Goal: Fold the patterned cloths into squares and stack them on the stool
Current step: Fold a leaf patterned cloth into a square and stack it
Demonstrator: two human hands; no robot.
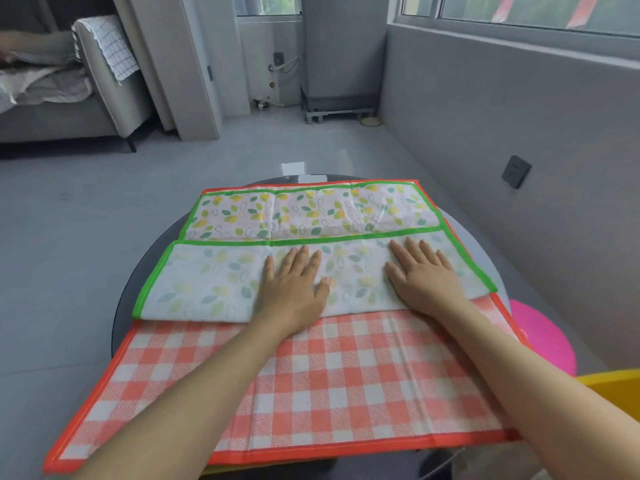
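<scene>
A leaf-patterned cloth with a green border (242, 216) lies on the round table, its near half folded over so the pale underside faces up. My left hand (294, 285) presses flat on the folded flap near its middle. On the flap's right part my right hand (422, 271) lies flat, fingers straight. Under it spreads an orange-checked cloth with an orange border (346, 382), reaching the table's near edge. A pink round stool (543, 334) stands low at the right, beside the table.
The dark round table (138, 275) shows at its left rim. A yellow object (613, 382) sits at the right edge near the stool. A grey wall with a socket (516, 171) runs along the right. A grey sofa (86, 112) stands far left.
</scene>
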